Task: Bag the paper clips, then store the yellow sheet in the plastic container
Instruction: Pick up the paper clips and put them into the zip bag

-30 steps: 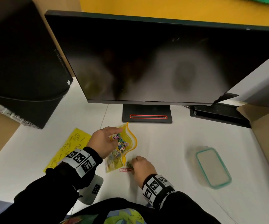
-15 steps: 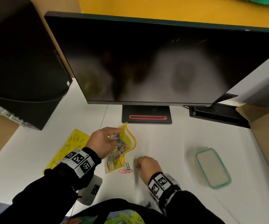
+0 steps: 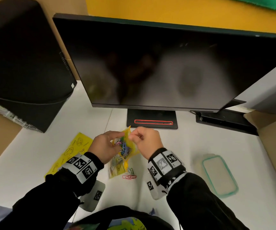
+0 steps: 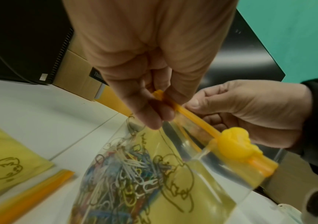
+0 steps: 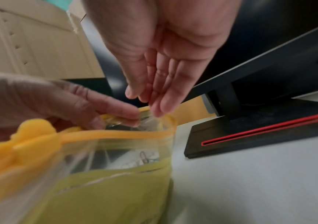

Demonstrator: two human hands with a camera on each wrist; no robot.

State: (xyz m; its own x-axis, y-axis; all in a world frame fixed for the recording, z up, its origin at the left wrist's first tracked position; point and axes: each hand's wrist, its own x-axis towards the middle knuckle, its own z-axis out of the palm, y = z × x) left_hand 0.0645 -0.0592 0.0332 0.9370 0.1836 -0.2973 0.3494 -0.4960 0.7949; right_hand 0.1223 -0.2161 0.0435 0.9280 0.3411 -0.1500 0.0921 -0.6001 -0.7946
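My left hand (image 3: 121, 134) pinches the top rim of a yellow zip bag (image 3: 128, 152) and holds it up off the white desk with its mouth open. Several coloured paper clips (image 4: 123, 174) lie inside the bag. The bag's yellow slider (image 4: 236, 144) sits at one end of the zip. My right hand (image 5: 150, 103) hovers at the mouth with its fingers straight and bunched, and I see nothing between them. A few loose clips (image 3: 129, 175) lie on the desk below the bag. The yellow sheet (image 3: 67, 155) lies flat to the left. The teal-rimmed plastic container (image 3: 220, 175) stands to the right with its lid on.
A large black monitor (image 3: 167, 63) on a black base (image 3: 152, 119) stands right behind the hands. There is a black computer case (image 3: 18, 63) at the back left, a cardboard wall (image 3: 274, 138) on the right, and bare white desk between the bag and the container.
My right hand has left the loose clips on the desk and risen to the bag's mouth. My left hand has lifted the bag slightly and still pinches its rim.
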